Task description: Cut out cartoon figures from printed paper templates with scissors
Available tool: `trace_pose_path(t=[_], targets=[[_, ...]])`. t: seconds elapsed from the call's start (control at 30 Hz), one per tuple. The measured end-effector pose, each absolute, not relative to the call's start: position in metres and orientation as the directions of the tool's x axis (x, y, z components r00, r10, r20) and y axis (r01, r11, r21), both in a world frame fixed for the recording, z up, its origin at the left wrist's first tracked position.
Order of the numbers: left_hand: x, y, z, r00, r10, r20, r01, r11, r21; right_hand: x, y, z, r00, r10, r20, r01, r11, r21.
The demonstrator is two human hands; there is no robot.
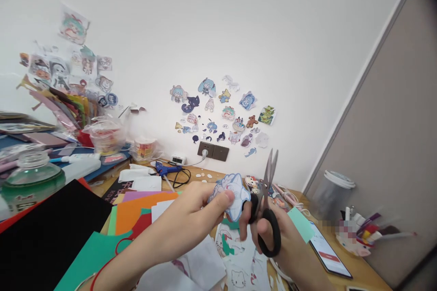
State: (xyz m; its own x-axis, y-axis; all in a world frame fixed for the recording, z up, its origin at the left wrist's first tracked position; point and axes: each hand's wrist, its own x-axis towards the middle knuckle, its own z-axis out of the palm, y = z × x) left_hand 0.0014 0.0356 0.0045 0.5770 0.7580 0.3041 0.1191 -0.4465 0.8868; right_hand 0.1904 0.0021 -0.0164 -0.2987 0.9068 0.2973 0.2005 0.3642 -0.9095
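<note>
My left hand (201,204) pinches a paper cutout (237,198) of a pale blue and white cartoon figure, with the thumb lying across its front. Black-handled scissors (269,191) sit in my right hand (273,232), whose fingers pass through the loops. Their blades point upward just to the right of the cutout, slightly parted, with no paper between them. Below both hands lie printed sheets (237,268) with cartoon drawings and green scraps.
Coloured paper, including an orange sheet (136,211) and a black sheet (51,236), covers the left. A blue glue gun (167,168) lies behind. To the right are a phone (329,250), a pen holder (353,241) and a lidded bin (332,195). Cutouts (228,112) dot the wall.
</note>
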Motion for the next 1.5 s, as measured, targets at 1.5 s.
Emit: trace_pose_path(t=[1.5], targets=[[0.037,0.032,-0.142,0.853,0.512,0.105,0.287,-0.628,0.723,0.236,-0.049,-0.115,-0.028,0.996,-0.084,0.668,-0.044,-0.743]])
